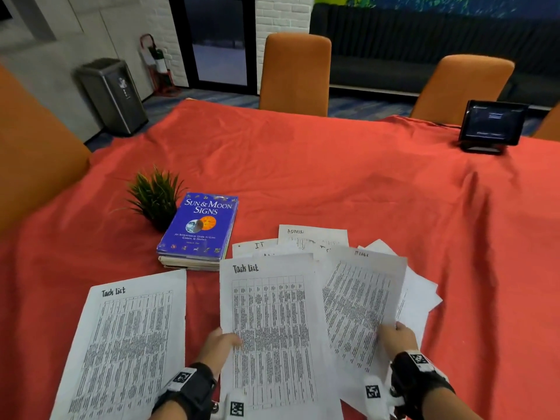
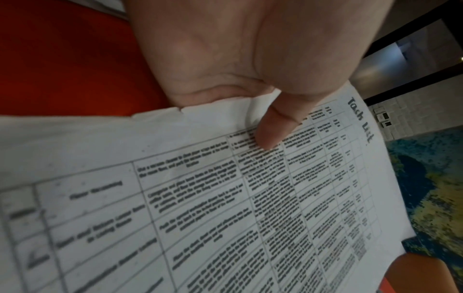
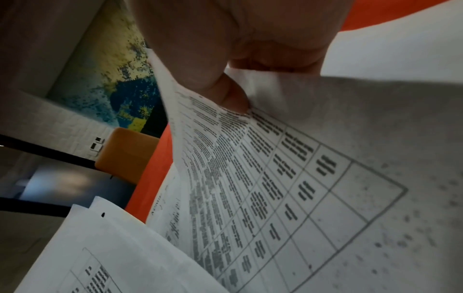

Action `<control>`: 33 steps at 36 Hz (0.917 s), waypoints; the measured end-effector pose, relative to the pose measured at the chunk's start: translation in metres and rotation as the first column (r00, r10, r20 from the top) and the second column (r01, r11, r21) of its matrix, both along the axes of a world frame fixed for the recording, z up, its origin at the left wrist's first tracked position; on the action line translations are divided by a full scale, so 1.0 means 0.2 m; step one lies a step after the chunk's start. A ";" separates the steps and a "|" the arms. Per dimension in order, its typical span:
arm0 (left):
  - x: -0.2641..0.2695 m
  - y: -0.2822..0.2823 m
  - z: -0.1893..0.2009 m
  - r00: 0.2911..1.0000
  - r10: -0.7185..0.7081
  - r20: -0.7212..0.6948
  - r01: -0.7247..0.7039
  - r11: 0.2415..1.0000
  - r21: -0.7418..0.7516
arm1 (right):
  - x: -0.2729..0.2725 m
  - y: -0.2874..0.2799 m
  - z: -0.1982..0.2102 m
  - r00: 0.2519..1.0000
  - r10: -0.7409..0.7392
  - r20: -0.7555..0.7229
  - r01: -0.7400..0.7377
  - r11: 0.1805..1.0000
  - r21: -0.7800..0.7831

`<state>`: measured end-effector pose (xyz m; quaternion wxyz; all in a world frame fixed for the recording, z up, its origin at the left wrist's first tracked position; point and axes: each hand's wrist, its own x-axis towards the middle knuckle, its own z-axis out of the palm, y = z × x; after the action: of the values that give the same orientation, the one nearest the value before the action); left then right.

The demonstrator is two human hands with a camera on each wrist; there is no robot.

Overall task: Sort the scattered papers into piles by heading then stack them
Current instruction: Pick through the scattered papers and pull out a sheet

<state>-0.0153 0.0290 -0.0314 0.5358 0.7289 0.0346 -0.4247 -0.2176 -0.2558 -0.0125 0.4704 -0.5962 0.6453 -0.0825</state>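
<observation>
Two sheets headed "Task List" are in my view: one lies flat on the red table (image 1: 333,165) at my near left (image 1: 127,344), and the other (image 1: 269,334) I hold at its left edge with my left hand (image 1: 219,344). From the left wrist, my thumb (image 2: 273,130) presses on top of that sheet (image 2: 225,198) with the other fingers under it, so the hand pinches the paper. My right hand (image 1: 398,336) grips the lower right edge of a sheet headed "IT Logs" (image 1: 360,301), thumb on the printed side; in the right wrist view the thumb (image 3: 233,95) sits on that page (image 3: 300,178) where it bends. Both held sheets overlap, the Task List one on top, just in front of my wrists. Behind them the remaining scattered papers (image 1: 312,237) fan out, headings "IT" and "ADMIN" showing. Left of that heap rests a blue book (image 1: 200,225) on other books, beside a small potted plant (image 1: 156,197).
</observation>
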 end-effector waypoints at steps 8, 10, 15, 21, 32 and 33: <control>0.00 -0.09 0.07 0.996 0.087 0.031 -0.085 0.995 -0.057 | 0.08 0.07 0.16 0.960 0.126 0.249 -0.116 0.992 -0.054; 0.00 -0.11 0.10 0.993 0.112 0.038 -0.109 0.990 -0.087 | 0.11 0.11 0.21 0.934 0.216 0.285 -0.220 0.975 -0.018; -0.01 -0.17 0.15 0.979 0.202 0.029 -0.194 0.964 -0.180 | 0.18 0.23 0.31 0.847 0.388 0.363 -0.433 0.900 0.049; 0.03 -0.16 0.20 0.940 0.241 0.242 -0.197 0.962 -0.191 | 0.25 0.30 0.37 0.842 0.369 0.393 -0.397 0.918 -0.012; 0.03 -0.26 0.61 0.797 0.387 0.465 -0.151 0.871 -0.467 | 0.37 0.32 0.62 0.638 0.506 0.580 -0.261 0.851 -0.455; 0.02 -0.26 0.63 0.798 0.397 0.452 -0.146 0.856 -0.495 | 0.37 0.33 0.64 0.627 0.511 0.589 -0.245 0.846 -0.473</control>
<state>-0.0105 -0.0228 0.0948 0.7292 0.6661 -0.1064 -0.1152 -0.1432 -0.1904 0.1151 0.5705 -0.7174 0.2521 -0.3104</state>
